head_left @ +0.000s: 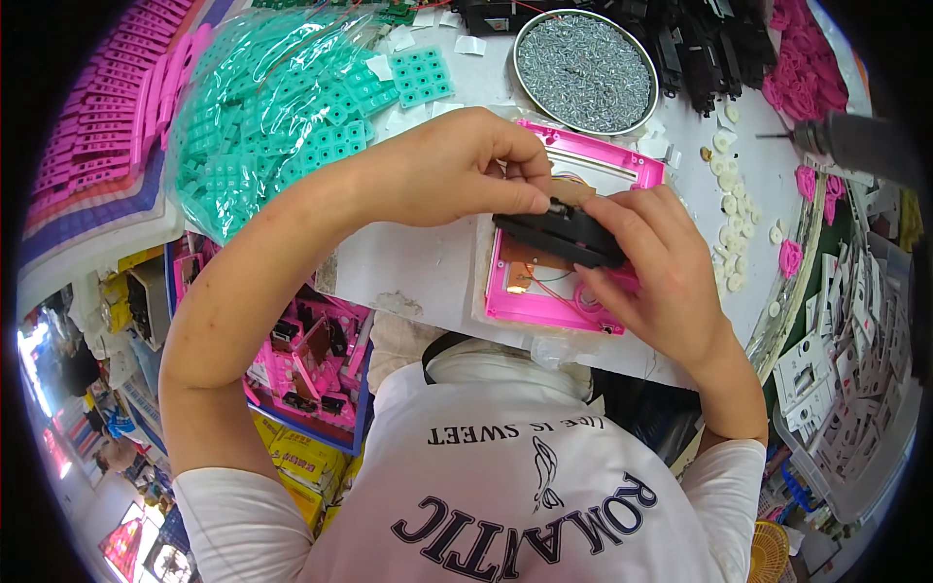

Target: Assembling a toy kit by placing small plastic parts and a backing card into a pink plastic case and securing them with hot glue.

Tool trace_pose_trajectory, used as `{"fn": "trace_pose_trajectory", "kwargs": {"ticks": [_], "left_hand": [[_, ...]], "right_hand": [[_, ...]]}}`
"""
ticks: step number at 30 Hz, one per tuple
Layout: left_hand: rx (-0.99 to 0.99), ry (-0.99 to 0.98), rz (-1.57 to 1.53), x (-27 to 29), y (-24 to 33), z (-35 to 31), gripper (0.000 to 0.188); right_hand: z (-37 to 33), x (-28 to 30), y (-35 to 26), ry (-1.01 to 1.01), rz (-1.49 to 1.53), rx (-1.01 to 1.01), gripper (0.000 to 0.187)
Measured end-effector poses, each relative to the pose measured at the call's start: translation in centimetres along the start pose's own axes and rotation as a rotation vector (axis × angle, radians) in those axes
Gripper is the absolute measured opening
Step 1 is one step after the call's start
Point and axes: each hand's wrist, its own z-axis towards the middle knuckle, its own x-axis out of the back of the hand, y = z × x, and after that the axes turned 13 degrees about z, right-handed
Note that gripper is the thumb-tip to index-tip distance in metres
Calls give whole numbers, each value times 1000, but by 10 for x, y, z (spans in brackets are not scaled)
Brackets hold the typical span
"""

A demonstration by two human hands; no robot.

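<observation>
A long black plastic part (552, 235) is tilted above a shallow pink plastic casing (525, 307). Its right end is gripped by my right hand (656, 253), thumb below and fingers on top. My left hand (476, 165) is closed, with thumb and forefinger pinching at the part's upper left edge; anything small between those fingertips is hidden. Inside the casing, partly covered by the black part and my hands, are a brown circuit board (521, 278) and thin red wires.
A round tin of small metal screws (587, 73) stands behind the casing. Bagged turquoise keypads (282, 107) lie left, black parts (700, 49) at the back right. White round pieces (731, 199) and a dark powered screwdriver (855, 146) are at right. A bin of pink parts (311, 360) sits lower left.
</observation>
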Motion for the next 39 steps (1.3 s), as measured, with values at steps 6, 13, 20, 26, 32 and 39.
{"fn": "trace_pose_trajectory", "kwargs": {"ticks": [6,13,20,26,32,39], "left_hand": [[-296,320,352,-11,3,-3,10],[-406,271,566,-11,7,0,15],[-429,221,658,-8,13,3,31],[-493,248,775,-8,16,3,40],[-483,260,801,-8,20,2,41],[-436,152,917,-3,29,2,38]], "right_hand": [[-2,-3,1,27,5,5,56],[-10,-7,6,50,0,31,58],[-7,-6,4,32,-4,26,59],[-6,-5,6,25,-8,60,60],[-5,-7,4,18,-37,62,62],[-3,-5,3,-20,-45,53,62]]}}
